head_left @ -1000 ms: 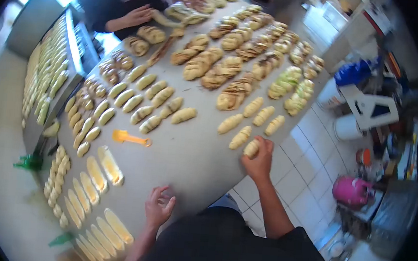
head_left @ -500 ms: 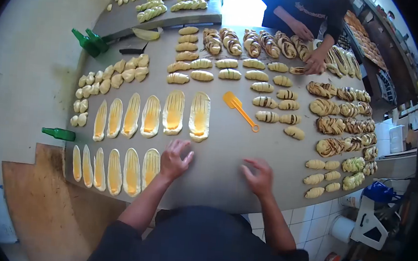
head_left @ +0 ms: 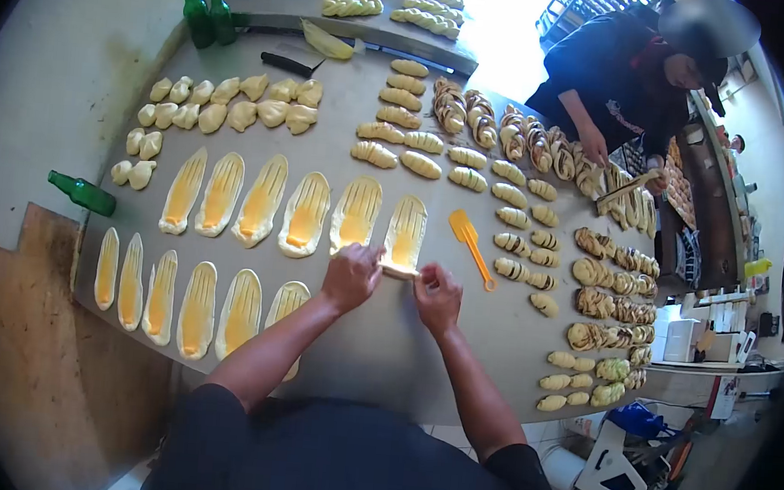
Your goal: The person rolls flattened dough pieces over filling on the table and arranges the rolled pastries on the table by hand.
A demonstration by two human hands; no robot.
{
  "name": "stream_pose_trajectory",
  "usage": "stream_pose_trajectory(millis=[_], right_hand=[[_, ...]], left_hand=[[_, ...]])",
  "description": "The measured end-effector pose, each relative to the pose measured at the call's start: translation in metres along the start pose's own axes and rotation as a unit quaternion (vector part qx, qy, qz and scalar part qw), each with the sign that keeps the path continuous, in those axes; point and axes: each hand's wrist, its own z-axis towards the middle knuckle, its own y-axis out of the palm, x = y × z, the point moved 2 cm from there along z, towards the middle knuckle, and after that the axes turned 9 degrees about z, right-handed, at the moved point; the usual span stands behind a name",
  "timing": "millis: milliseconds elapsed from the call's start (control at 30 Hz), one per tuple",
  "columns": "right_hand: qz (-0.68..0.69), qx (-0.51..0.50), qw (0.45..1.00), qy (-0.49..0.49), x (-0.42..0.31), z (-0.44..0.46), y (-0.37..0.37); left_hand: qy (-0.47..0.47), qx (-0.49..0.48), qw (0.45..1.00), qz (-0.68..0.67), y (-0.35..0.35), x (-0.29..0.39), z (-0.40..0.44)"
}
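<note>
My left hand (head_left: 353, 277) and my right hand (head_left: 437, 295) pinch the two near corners of a flat dough strip (head_left: 406, 230), which has slits at its far end and yellow filling in the middle. Its near edge is slightly folded over. Left of it lies another filled strip (head_left: 356, 213), close to my left hand. An orange spatula (head_left: 472, 249) rests on the table to the right of the strip. More filled strips (head_left: 196, 310) lie in two rows on the left.
Shaped rolls (head_left: 514, 218) and twisted loaves (head_left: 613, 307) cover the right side. Green bottles (head_left: 82, 192) and a black knife (head_left: 287, 63) lie left and far left. Across the table a co-worker (head_left: 608, 78) handles a dough strip.
The view has swung and shifted. Both my hands, apart and empty half a second ago, have come together at the near end of the rightmost strip. The co-worker has lifted a dough strip.
</note>
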Motion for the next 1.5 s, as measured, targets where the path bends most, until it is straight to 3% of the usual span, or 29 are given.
stream_pose_trajectory(millis=[33,67,133,200,333,433,500,533,600,700,733,800,833,933,1000,1033,1067,1133,1167,1233,1300,1333,1433,1467,1500], right_hand=[[0.040,0.007,0.998,0.047,0.001,0.009,0.000],[-0.031,-0.016,0.999,-0.028,0.012,0.016,0.004],[-0.092,-0.027,0.992,-0.076,0.016,0.014,0.004],[-0.156,-0.003,0.974,-0.167,0.004,0.006,0.004],[-0.140,0.004,0.982,-0.128,0.009,0.005,0.004],[-0.018,-0.076,0.996,-0.030,0.041,0.034,0.008],[-0.035,-0.085,0.995,-0.028,0.040,0.035,0.006],[-0.039,-0.088,0.995,-0.026,0.031,0.035,0.003],[-0.122,0.025,0.976,-0.177,0.007,0.030,-0.002],[-0.084,0.046,0.978,-0.187,0.017,0.043,0.001],[-0.082,0.048,0.978,-0.184,0.027,0.051,0.004],[-0.006,-0.062,0.997,-0.041,0.047,0.066,0.008],[-0.005,-0.062,0.997,-0.036,0.051,0.070,0.007],[-0.050,-0.071,0.994,-0.074,0.042,0.069,-0.001],[-0.117,0.032,0.973,-0.197,0.015,0.070,-0.011],[-0.118,0.032,0.973,-0.196,0.024,0.076,-0.008],[-0.081,-0.021,0.986,-0.147,0.042,0.088,-0.003],[-0.046,-0.071,0.992,-0.098,0.046,0.104,-0.003],[-0.020,-0.095,0.995,-0.015,0.050,0.109,-0.003],[0.005,-0.116,0.991,0.064,0.042,0.115,-0.008],[-0.130,-0.067,0.980,-0.135,0.021,0.104,-0.015],[-0.142,-0.037,0.974,-0.172,0.017,0.105,-0.019],[-0.068,-0.079,0.987,-0.120,0.049,0.130,-0.011],[-0.069,-0.076,0.987,-0.122,0.056,0.137,-0.010],[-0.061,-0.118,0.989,-0.063,0.061,0.142,-0.008]], left_hand=[[0.000,-0.003,1.000,-0.002,0.001,-0.003,0.006],[0.044,-0.015,0.997,0.064,0.002,-0.005,0.011],[0.130,0.008,0.978,0.162,0.008,-0.009,0.015],[0.133,0.005,0.975,0.177,0.007,-0.003,0.008],[0.105,-0.031,0.977,0.182,0.008,0.000,0.014],[0.064,-0.056,0.979,0.184,0.009,-0.005,0.036],[0.053,-0.063,0.978,0.193,0.010,-0.003,0.038],[0.086,-0.011,0.977,0.192,0.008,0.001,0.035],[0.122,0.036,0.973,0.193,0.008,0.005,0.036],[0.111,0.016,0.968,0.226,0.010,0.003,0.039],[0.064,-0.004,0.979,0.193,0.011,-0.002,0.048],[-0.015,-0.038,0.985,0.167,0.013,-0.011,0.063],[-0.015,-0.044,0.985,0.167,0.014,-0.013,0.066],[0.072,0.023,0.980,0.187,0.010,-0.004,0.065],[0.059,-0.003,0.979,0.195,0.013,-0.008,0.069],[0.046,-0.028,0.978,0.204,0.014,-0.010,0.070],[0.048,-0.027,0.978,0.203,0.015,-0.013,0.077],[-0.067,-0.072,0.993,0.057,0.019,-0.028,0.098],[-0.065,-0.071,0.994,0.056,0.019,-0.033,0.102],[0.044,-0.066,0.990,0.116,0.013,-0.031,0.113],[0.086,-0.026,0.988,0.125,0.013,-0.022,0.107],[0.092,-0.028,0.986,0.136,0.014,-0.020,0.105],[0.075,-0.051,0.986,0.142,0.016,-0.028,0.119],[-0.002,-0.081,0.996,0.040,0.016,-0.033,0.127],[-0.079,-0.112,0.989,-0.062,0.019,-0.040,0.131]])
